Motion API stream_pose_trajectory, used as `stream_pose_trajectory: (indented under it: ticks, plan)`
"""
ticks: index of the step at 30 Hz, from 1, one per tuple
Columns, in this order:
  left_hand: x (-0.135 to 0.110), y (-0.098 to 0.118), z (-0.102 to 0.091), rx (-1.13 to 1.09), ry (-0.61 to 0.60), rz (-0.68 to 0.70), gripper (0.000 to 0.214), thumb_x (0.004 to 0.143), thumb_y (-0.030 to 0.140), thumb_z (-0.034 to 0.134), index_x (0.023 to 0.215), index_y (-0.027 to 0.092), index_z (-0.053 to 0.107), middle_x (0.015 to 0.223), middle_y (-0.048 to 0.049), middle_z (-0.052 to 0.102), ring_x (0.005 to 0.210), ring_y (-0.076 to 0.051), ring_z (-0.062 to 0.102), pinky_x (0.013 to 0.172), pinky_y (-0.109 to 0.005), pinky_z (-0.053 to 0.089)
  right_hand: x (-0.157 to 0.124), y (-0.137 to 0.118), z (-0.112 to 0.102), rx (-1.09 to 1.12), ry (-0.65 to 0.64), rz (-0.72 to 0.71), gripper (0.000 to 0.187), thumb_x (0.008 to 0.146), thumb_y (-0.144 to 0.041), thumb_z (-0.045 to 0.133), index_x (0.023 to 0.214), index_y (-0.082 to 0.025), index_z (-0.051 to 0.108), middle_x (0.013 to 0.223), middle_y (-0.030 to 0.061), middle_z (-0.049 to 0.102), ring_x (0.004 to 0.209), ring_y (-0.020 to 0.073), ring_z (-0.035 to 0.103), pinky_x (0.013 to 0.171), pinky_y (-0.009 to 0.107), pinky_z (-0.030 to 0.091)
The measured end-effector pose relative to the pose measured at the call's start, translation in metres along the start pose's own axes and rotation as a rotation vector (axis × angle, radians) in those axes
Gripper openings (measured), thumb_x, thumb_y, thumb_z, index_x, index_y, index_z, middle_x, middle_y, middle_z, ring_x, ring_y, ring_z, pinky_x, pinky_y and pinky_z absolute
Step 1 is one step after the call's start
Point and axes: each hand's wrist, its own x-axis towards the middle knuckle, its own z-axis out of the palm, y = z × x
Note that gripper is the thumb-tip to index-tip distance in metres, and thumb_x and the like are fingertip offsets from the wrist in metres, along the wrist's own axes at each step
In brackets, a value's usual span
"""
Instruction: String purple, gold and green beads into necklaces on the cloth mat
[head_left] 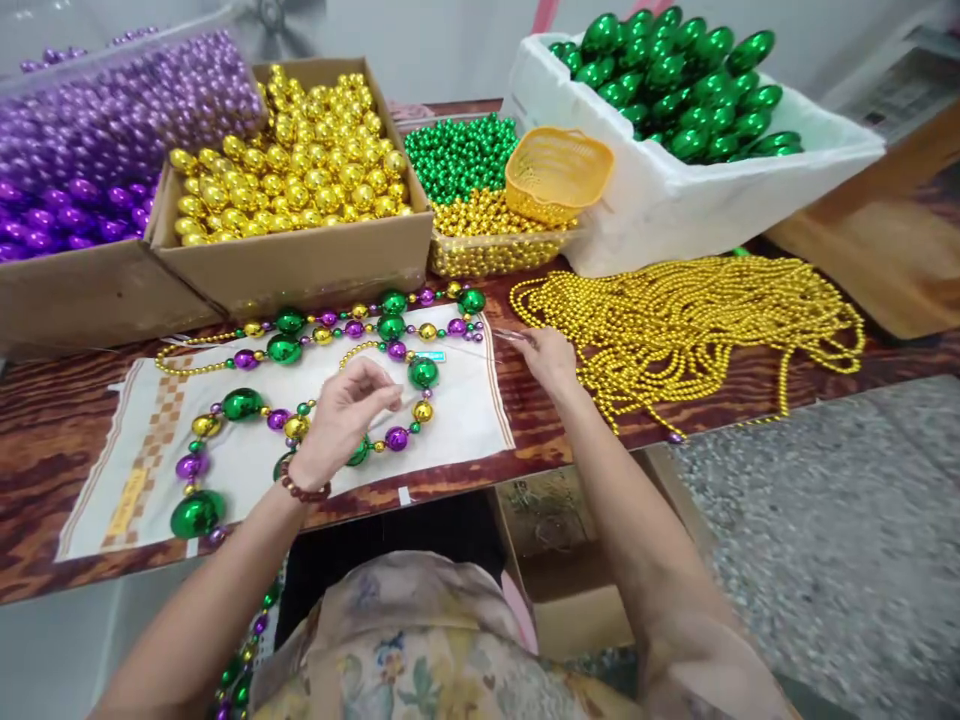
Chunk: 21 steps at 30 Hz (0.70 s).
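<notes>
A long strand of green, purple and gold balls lies looped on the white cloth, seemingly mostly strung. Left hand pinches it mid-cloth; right hand, just past the cloth's right edge, pinches the bare clear thread end.

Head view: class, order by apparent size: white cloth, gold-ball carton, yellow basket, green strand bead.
1. white cloth (nearer, so its lead is unsure)
2. gold-ball carton
3. yellow basket
4. green strand bead
</notes>
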Motion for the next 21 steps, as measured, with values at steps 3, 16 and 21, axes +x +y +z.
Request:
stream_pose_trajectory:
  ticks: [3, 16, 21]
  plan:
    - [-0.003, -0.008, 0.024, 0.035, -0.115, -0.098, 0.022, 0.078, 0.03, 0.074, 0.077, 0.017, 0.056, 0.067, 0.0019, 0.061, 0.062, -0.01, 0.059, 0.062, -0.023, 0.047, 0.002, -0.003, 0.0, -0.011, -0.023, 0.019, 0.038, 0.096, -0.043, 0.049, 0.112, -0.019, 0.072, 0.108, 0.0174, 0.067, 0.1, 0.0322, 0.057, 0.082, 0.04, 0.041]
    - [-0.059, -0.136, 0.255, 0.94, -1.165, 0.128, 0.024, 0.087, 0.012, 0.051, 0.104, 0.017, 0.069, 0.106, -0.0116, 0.072, 0.099, -0.021, 0.067, 0.083, -0.032, 0.054, -0.124, 0.098, -0.088, 0.268, 0.249, -0.103, 0.031, 0.096, -0.035, 0.045, 0.11, -0.021, 0.069, 0.106, 0.0128, 0.069, 0.104, 0.0287, 0.062, 0.093, 0.043, 0.047]
    - [-0.094, -0.174, 0.288, 1.195, -1.391, 0.347, 0.018, 0.087, 0.03, 0.057, 0.094, 0.031, 0.074, 0.13, -0.0044, 0.067, 0.116, -0.026, 0.065, 0.081, -0.044, 0.057, -0.149, 0.089, -0.08, 0.415, 0.254, -0.198, 0.025, 0.096, -0.036, 0.049, 0.103, -0.023, 0.069, 0.101, 0.0119, 0.07, 0.093, 0.0292, 0.066, 0.084, 0.044, 0.052]
